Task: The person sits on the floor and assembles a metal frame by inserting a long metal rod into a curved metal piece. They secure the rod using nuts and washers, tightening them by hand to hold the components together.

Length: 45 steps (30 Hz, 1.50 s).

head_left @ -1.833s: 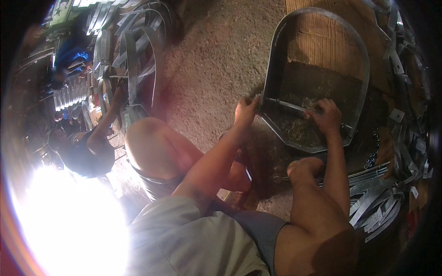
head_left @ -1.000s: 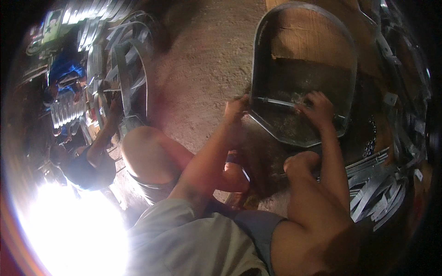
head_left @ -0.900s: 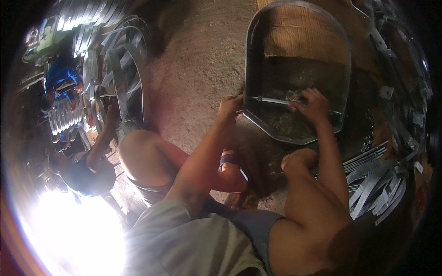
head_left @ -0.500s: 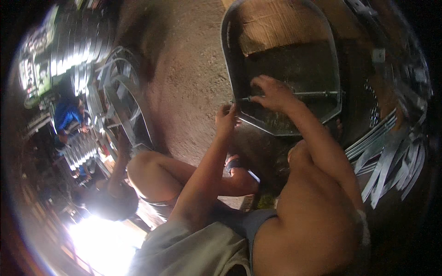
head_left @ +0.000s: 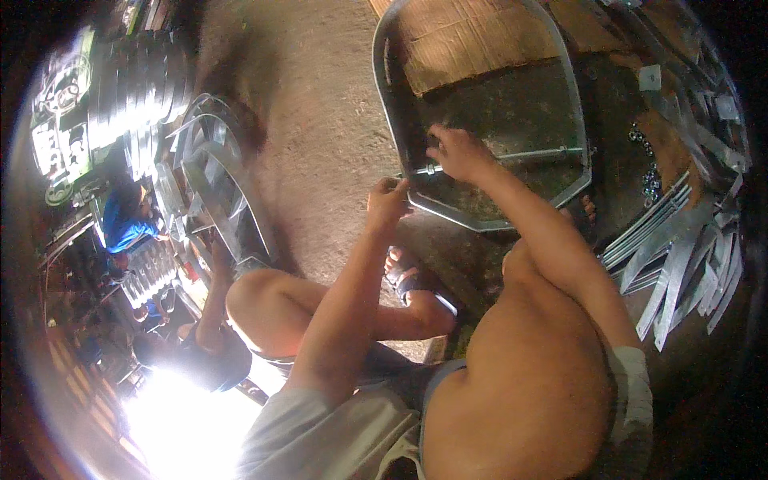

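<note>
In the head view, the ground is bare packed earth [head_left: 320, 120], brownish and rough, and it reaches from the hands away to the upper left. The person sits low, with the knees up and one foot in a sandal [head_left: 416, 284] just below the left hand.

The left hand [head_left: 388, 200] is closed with pinched fingertips at the near left edge of a metal frame [head_left: 480, 220]. It touches the frame's rim where the end of a thin rod [head_left: 528, 154] comes out. What it pinches is too small to tell. The right hand [head_left: 458, 152] lies on this rod, with the fingers curled over it near its left end. The rod crosses the frame from side to side.

The frame is a rounded band of grey metal lying flat on the ground in front of both hands. Beyond the hands, inside the frame, a sheet of cardboard [head_left: 472, 48] lies.

To the right of the right arm, a pile of flat metal strips [head_left: 680, 256] fans out on the ground, close to the frame's right edge. Far left of the left hand stand more curved metal frames [head_left: 212, 184], and another person [head_left: 192, 352] crouches there. The open earth between these frames and the left hand is the widest free space.
</note>
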Each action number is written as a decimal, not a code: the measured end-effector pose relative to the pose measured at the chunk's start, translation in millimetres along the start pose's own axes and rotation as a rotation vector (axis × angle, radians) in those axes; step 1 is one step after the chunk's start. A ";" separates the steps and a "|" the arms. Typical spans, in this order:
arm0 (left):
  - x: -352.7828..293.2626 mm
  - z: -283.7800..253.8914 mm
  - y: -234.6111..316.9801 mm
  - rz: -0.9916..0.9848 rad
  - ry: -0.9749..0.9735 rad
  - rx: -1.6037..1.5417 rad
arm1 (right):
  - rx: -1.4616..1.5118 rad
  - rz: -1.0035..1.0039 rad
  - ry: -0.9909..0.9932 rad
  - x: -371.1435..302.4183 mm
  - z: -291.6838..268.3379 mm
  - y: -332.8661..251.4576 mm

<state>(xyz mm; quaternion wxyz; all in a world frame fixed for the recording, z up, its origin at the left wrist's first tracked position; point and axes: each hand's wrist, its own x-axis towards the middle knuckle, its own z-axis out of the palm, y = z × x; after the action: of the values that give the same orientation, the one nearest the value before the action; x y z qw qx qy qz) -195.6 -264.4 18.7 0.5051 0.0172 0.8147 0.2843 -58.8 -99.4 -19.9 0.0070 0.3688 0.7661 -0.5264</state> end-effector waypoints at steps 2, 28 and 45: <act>-1.2 -1.6 3.1 -0.019 -0.002 0.013 | -0.122 -0.191 0.031 -10.9 2.1 0.9; 0.8 -7.5 -0.3 -0.069 -0.044 -0.010 | -0.237 -0.207 -0.142 -17.9 -7.6 -14.5; -3.3 1.0 11.1 -0.106 -0.003 0.078 | -0.090 -0.269 0.538 -47.9 -26.8 15.3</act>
<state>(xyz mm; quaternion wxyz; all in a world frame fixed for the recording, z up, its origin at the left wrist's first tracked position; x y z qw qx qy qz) -196.0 -255.6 26.4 0.5196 -0.0059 0.8241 0.2253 -5.0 -101.6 -1.1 -0.2496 0.3894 0.8049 -0.3716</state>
